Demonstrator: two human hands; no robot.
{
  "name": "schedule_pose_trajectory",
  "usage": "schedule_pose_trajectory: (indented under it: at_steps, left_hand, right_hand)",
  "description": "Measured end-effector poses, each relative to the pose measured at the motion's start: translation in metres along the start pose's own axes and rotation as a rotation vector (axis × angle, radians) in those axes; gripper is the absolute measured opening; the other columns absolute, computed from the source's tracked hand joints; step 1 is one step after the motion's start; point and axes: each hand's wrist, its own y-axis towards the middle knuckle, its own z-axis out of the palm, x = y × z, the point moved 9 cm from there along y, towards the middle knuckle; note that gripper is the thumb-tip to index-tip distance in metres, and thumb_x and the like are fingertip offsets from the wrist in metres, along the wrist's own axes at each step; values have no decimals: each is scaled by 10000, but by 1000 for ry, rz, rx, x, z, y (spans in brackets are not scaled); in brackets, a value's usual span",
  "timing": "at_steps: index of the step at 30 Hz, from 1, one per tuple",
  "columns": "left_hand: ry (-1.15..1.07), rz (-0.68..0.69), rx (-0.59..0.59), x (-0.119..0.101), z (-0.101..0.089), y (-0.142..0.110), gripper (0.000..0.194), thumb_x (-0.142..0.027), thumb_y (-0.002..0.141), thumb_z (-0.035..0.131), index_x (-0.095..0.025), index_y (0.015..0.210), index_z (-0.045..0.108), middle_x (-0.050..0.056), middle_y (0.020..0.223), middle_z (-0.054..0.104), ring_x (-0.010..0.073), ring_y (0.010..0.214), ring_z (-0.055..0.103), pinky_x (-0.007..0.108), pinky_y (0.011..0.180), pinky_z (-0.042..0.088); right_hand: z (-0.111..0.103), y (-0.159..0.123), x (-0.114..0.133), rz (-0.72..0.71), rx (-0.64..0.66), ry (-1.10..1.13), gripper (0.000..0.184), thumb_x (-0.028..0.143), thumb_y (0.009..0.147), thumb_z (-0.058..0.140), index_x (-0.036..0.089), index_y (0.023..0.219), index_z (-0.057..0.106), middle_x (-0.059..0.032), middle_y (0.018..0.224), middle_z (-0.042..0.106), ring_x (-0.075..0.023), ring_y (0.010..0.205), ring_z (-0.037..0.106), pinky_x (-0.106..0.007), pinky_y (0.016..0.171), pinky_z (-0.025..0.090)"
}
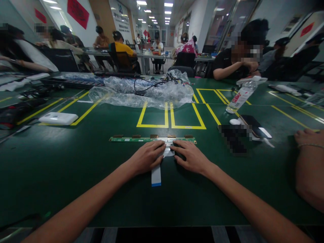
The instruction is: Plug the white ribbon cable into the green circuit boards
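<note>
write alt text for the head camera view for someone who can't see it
Two bare hands, left and right, work at a long green circuit board and a white ribbon cable on a dark green table. Beyond lie crumpled clear plastic and yellow tape outlines.

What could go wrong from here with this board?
The left hand overlaps the white ribbon cable, whose blue-tipped end sticks out, so a careless move might drag or crease it.
The right hand and the left both work at the middle of the long, thin board; pressing hard there could flex it.
</note>
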Motion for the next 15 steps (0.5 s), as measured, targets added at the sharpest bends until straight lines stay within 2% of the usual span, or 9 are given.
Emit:
schedule_pose_trajectory:
  at_steps: [4, 15]
  left_hand:
    - [-77, -11, -22, 3, -5, 1, 409, -267, 1020, 476, -95, 1378, 571, 171, 1436, 552, 279, 1342, 520, 492, 1106, 471]
    - [-156, -38, -82, 5, -10, 0, 351, -239, 999, 516, -93, 1294, 637, 170, 1411, 573, 278, 1300, 562, 483, 1092, 498]
  right_hand:
    - [-1, 0, -1, -13, -15, 11, 449, 345, 962, 536, 241, 1396, 586, -112, 1485, 519, -297, 1371, 458, -543, 1126, 373]
    - [0, 1, -2, -22, -30, -1, 426, 340, 963, 540, 242, 1374, 601, -112, 1464, 537, -298, 1351, 473, -532, 1106, 384]
